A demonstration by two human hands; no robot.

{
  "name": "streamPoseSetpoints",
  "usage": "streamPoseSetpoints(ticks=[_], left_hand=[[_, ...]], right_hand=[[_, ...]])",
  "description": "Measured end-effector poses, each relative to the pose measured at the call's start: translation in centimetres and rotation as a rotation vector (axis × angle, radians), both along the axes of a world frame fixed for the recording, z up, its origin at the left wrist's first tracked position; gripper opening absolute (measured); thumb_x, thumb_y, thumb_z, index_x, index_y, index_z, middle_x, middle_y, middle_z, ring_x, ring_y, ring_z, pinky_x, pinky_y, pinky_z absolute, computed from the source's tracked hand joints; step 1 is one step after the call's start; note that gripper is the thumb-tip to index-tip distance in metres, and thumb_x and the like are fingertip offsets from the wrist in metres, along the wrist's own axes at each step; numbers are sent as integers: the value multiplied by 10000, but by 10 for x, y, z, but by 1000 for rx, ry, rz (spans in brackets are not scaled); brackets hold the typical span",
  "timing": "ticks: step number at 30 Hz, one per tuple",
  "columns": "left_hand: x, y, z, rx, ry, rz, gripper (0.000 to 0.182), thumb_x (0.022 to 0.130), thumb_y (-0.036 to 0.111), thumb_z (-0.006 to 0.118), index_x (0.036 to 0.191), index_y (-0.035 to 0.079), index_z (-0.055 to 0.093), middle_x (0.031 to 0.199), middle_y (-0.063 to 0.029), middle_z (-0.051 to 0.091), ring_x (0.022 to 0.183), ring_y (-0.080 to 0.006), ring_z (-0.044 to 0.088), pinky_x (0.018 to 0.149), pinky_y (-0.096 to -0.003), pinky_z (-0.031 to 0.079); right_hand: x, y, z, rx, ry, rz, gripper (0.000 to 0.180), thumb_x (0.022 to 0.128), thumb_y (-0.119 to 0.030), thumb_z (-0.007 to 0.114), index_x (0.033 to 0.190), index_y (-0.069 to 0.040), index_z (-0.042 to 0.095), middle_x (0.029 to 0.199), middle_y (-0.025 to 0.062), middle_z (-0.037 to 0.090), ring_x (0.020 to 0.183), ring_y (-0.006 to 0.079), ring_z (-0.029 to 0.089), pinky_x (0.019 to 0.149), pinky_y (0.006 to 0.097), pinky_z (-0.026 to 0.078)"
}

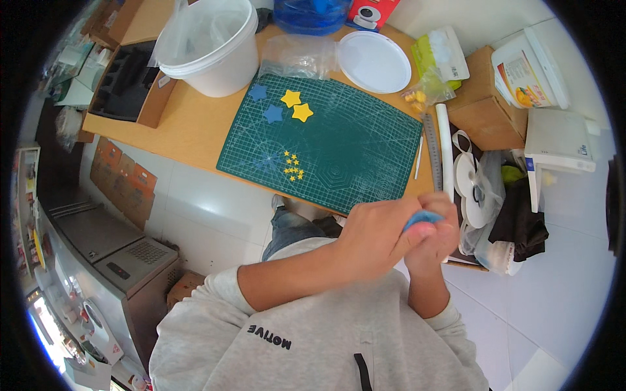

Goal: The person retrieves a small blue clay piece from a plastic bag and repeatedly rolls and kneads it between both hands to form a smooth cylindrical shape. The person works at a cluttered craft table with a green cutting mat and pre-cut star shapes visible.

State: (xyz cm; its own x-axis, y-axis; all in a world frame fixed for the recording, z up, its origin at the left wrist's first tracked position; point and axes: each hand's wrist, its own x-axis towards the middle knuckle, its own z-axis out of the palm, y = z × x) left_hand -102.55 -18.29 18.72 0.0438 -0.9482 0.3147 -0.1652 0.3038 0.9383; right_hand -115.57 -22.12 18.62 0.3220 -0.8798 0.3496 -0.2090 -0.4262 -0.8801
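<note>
My left hand [379, 232] and my right hand [436, 227] are pressed together past the near right edge of the cutting mat. Between them shows a piece of blue material [421, 218], mostly covered by my fingers, so its shape is hidden. On the green cutting mat [342, 141] lie a yellow star [291, 98] and another yellow star [302, 113], beside a blue star [257, 92] and a second blue star [273, 114]. Several tiny yellow stars [294, 171] are grouped near the mat's front left edge, with faint small blue shapes [266, 161] beside them.
A white bucket [215, 68] stands behind the mat's left corner, near a foam-lined cardboard box [155, 100]. A plastic bag [301, 54] and white lid [374, 62] lie behind the mat. Along its right side are a steel ruler [432, 151], a thin white tool [419, 157] and a white roll [444, 146].
</note>
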Motion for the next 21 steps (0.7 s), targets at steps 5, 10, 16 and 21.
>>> streamPoseSetpoints(ticks=[5,10,16,21], left_hand=[[-2,-2,-12,322,-21,-136,468,923,450,439,972,-13,390,716,-229,547,658,-426,565,573,-459,440],[9,-2,-28,502,-64,-259,645,881,568,457,946,-70,390,725,-262,581,689,-406,604,635,-450,474],[24,-2,-40,505,61,-529,516,914,458,484,983,-53,489,787,-224,597,716,-400,585,663,-427,460],[16,-2,-38,556,-85,-636,457,919,433,484,1020,-9,544,789,-206,625,786,-382,608,702,-415,466]], right_hand=[[12,6,-23,40,-52,100,678,915,-568,362,1246,21,310,1317,218,312,1163,274,429,955,376,352],[8,27,-33,200,-93,306,899,890,-556,410,1438,25,-2,1514,207,-54,1362,290,231,1077,383,215],[-12,2,-5,7,508,487,847,790,-287,681,1415,37,210,1480,198,229,1353,317,287,1102,435,204],[-29,-5,12,-103,789,498,641,682,-214,765,1212,26,495,1085,193,600,1009,335,593,858,416,482]])
